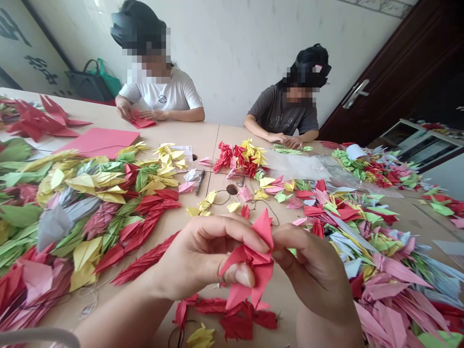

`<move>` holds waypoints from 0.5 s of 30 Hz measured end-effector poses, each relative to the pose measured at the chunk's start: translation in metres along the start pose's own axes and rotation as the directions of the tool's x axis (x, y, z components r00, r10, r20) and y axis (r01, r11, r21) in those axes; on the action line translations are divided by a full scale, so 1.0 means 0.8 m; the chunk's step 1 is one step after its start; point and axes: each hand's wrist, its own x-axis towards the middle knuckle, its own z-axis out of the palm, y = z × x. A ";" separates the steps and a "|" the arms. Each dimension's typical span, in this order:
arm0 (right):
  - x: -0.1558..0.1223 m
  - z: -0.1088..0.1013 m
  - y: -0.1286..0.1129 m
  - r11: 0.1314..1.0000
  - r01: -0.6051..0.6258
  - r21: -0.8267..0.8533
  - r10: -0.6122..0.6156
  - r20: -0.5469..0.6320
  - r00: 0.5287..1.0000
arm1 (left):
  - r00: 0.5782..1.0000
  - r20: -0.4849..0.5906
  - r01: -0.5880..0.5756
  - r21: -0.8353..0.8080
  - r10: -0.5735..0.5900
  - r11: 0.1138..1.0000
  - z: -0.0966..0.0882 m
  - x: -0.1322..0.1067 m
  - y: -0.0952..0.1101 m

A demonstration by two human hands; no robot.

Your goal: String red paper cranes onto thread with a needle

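My left hand (213,251) pinches a red origami piece (261,263) with several pointed flaps, its thumb in front and its fingers behind. On the piece's right side, the thumb and fingertips of my right hand (315,266) are closed against its edge. Just below both hands, a row of red folded paper pieces (235,326) lies on the table. A yellow folded piece (201,337) and a thin black cord (177,333) are close to that row. Part of the right fingertips' grip is hidden by the paper.
Heaps of coloured origami (90,208) cover the left side, and another heap (377,241) fills the right. Across the table (203,137) sit a person in white (168,94) folding red paper and a person in grey (290,113). A black pen (200,182) lies mid-table.
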 end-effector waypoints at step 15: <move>0.005 0.008 -0.001 0.967 -0.253 -0.014 0.253 0.030 0.967 | 0.957 -0.276 0.031 -0.212 -0.091 0.977 -0.007 0.021 -0.018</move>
